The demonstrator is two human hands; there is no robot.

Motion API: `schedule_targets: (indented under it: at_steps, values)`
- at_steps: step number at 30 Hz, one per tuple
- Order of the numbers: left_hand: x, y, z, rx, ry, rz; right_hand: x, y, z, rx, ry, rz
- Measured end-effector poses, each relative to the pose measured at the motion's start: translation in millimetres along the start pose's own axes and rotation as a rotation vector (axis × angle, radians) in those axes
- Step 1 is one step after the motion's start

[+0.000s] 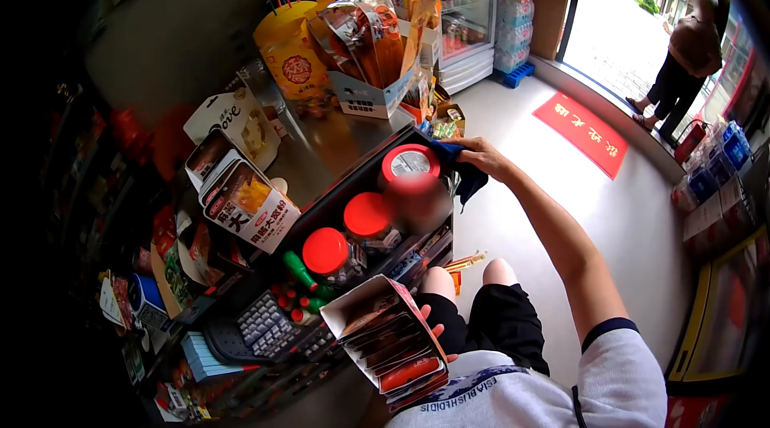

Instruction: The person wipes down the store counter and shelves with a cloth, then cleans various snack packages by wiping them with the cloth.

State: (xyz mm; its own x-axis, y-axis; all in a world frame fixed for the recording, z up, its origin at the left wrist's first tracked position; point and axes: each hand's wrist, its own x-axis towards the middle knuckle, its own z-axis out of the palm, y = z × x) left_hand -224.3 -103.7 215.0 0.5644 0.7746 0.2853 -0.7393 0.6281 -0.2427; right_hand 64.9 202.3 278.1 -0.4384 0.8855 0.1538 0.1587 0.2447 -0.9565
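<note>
Open carton (pixel 341 314) of packets (pixel 411 373) sits nearest the camera, off the counter's (pixel 319 143) near edge — left hand (pixel 437 330) holds it by the side. Right hand (pixel 481 158) grips dark blue cloth (pixel 472 185) at the counter's far corner, beside red-lidded jars (pixel 326 251) — pale floor (pixel 521 211) runs thence to the red mat (pixel 581 137).

- Short-sleeved white T-shirt (pixel 533 400)
- Navy band (pixel 608 329) around the T-shirt's cuff
- Dark lettering (pixel 464 397) across the T-shirt's front
- Black shorts (pixel 509 324) beyond the T-shirt
- Perhaps a dark cord (pixel 576 406) on the T-shirt
</note>
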Motion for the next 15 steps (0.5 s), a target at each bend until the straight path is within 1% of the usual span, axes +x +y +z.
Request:
schedule_targets:
  at_steps: [1, 2, 5, 6, 7, 9, 11, 13, 14, 15]
  values:
    - [1.6, 0.3, 0.8, 0.001, -0.012, -0.013, -5.2, 4.0, 3.6, 0.073, 0.020, -0.014]
    - [3.6, 0.8, 1.6, 0.003, -0.025, -0.026, -8.8, 7.0, 5.4, 0.062, 0.050, -0.053]
    - [5.6, 0.9, 2.5, 0.007, -0.010, -0.050, -16.0, 41.6, 8.9, 0.126, 0.062, 0.010]
    - [0.7, 2.3, -1.9, -0.002, 0.092, -0.023, -20.8, 63.6, 9.2, 0.079, 0.029, 0.082]
    - [0.3, 2.2, -3.5, -0.009, 0.091, -0.022, -29.7, 80.6, 16.6, 0.071, 0.070, 0.143]
    - [1.5, 1.3, -5.4, -0.023, 0.081, -0.018, -48.8, 119.9, 37.7, -0.001, 0.124, 0.076]
    - [0.3, -0.3, -5.5, -0.006, 0.110, 0.001, -66.5, 143.4, 51.0, -0.393, 0.070, 0.362]
    - [-0.3, 1.0, -4.5, 0.018, 0.140, 0.009, -82.2, 144.2, 62.8, -0.817, -0.095, 0.486]
    - [0.3, 2.3, -4.7, 0.031, 0.152, 0.007, -86.3, 144.5, 65.2, -0.746, -0.023, 0.501]
    - [2.4, 3.3, -3.1, 0.044, 0.163, 0.007, -85.0, 140.3, 66.3, -0.565, 0.174, 0.477]
